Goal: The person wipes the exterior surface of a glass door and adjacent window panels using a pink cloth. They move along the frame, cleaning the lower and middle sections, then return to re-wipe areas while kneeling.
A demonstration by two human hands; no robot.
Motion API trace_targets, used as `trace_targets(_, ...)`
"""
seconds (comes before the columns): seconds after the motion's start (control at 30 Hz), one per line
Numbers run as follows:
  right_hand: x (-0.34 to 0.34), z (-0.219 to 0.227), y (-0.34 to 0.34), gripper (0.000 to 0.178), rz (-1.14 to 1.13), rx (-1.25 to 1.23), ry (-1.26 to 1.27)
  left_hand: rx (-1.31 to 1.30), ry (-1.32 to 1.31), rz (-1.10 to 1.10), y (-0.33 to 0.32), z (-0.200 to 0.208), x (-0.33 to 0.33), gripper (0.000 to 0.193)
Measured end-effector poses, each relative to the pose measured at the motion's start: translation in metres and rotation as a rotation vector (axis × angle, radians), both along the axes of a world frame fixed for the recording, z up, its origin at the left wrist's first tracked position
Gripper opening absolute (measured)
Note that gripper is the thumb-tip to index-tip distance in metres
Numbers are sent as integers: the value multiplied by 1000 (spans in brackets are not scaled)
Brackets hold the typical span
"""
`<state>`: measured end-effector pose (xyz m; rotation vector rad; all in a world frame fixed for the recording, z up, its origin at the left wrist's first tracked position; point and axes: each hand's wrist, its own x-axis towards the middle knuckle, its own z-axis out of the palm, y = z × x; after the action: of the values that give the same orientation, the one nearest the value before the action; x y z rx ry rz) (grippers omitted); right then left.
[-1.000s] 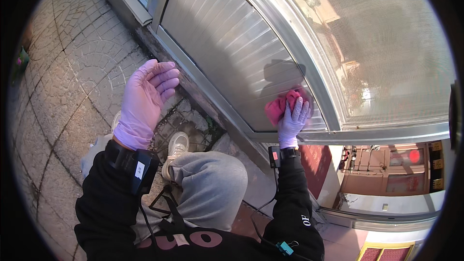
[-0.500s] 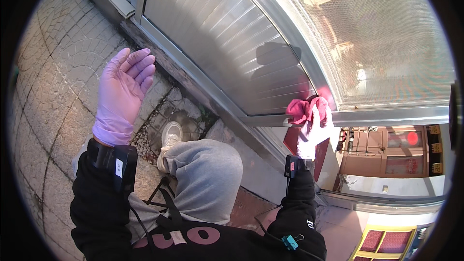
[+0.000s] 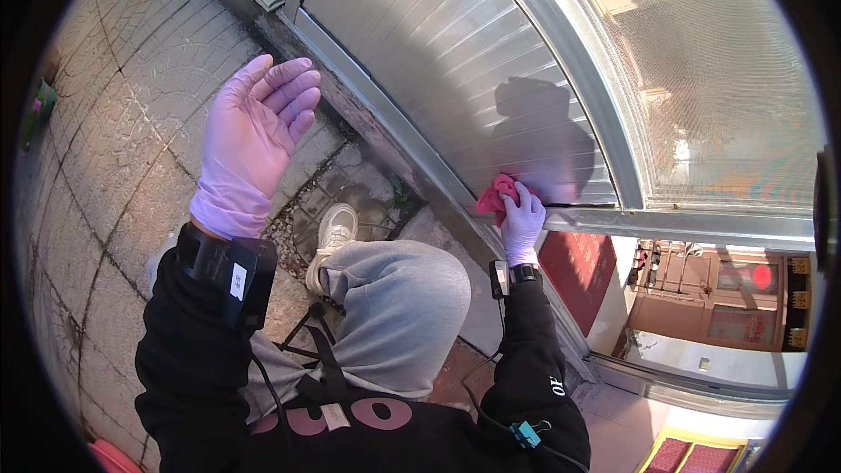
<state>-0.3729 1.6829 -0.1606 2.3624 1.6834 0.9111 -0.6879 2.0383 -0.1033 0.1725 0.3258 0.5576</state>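
Observation:
My right hand, in a purple glove, is closed on a crumpled pink cloth. It presses the cloth against the lower corner of a ribbed silver metal door panel, by the bottom frame rail. My left hand, gloved in the same purple, is raised over the paving with its palm turned up. Its fingers are apart and slightly curled, and nothing lies in them. A shadow falls on the panel above the cloth.
A mesh screen fills the door's upper part. Beyond the door edge are a red mat and a brown cabinet. Stone paving lies at left, with a raised sill along the wall. My bent knee is close below the door.
My right hand has moved the cloth left along the panel's bottom corner, away from the upright frame edge into shadow. The view has shifted slightly; my left hand keeps its pose.

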Motion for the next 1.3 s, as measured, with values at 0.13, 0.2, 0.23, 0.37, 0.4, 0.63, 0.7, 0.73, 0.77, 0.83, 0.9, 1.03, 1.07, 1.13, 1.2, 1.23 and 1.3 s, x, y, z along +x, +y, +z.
trace_targets(0.13, 6, -13, 2, 30, -64, 65, -9, 33, 57, 32, -3, 4, -6, 36)
trace_targets(0.2, 6, -37, 13, 30, 51, 151, -31, 46, 85, 25, -5, 4, -1, 37)
trace_targets(0.23, 5, -50, 21, 30, 23, 29, 46, 52, 89, 19, -6, 4, 2, 37)
trace_targets(0.37, 4, -83, 58, 27, 43, -346, 282, 76, 165, 53, -6, 4, 17, 38)
trace_targets(0.4, 6, -82, 65, 26, -46, -482, 345, 73, 165, 54, -5, 4, 20, 38)
trace_targets(0.63, 19, 45, 68, 24, 190, 152, -132, 75, 164, 58, -13, 5, 26, 37)
trace_targets(0.7, 18, 86, 71, 19, 190, 652, 425, 71, 196, 30, -16, 5, 24, 37)
trace_targets(0.73, 19, 97, 75, 15, 186, 1025, 1092, 76, 224, 33, -16, 5, 23, 37)
trace_targets(0.77, 20, 110, 73, 17, 210, 910, 971, 97, 252, 41, -17, 4, 23, 37)
trace_targets(0.83, 18, 95, 86, 22, 115, 696, 370, 128, 222, 31, -19, 3, 21, 37)
trace_targets(0.9, 18, 57, 98, 29, 226, 404, -364, 138, 224, 29, -20, 1, 19, 37)
trace_targets(1.03, 15, -36, 126, 33, 346, 97, 19, 138, 227, 22, -14, 0, 18, 38)
trace_targets(1.07, 9, -56, 132, 33, 339, 7, 48, 138, 227, 23, -11, 1, 18, 38)
trace_targets(1.13, -5, -83, 139, 34, 237, -258, 221, 147, 260, 91, -5, 3, 21, 39)
trace_targets(1.2, -12, -91, 149, 35, 261, -302, 268, 117, 255, 149, 1, 6, 24, 39)
trace_targets(1.23, -14, -88, 152, 35, 208, -358, 290, 114, 270, 128, 3, 7, 23, 38)
trace_targets(1.3, -11, -66, 156, 33, 362, -228, 234, 111, 252, 72, 1, 10, 24, 38)
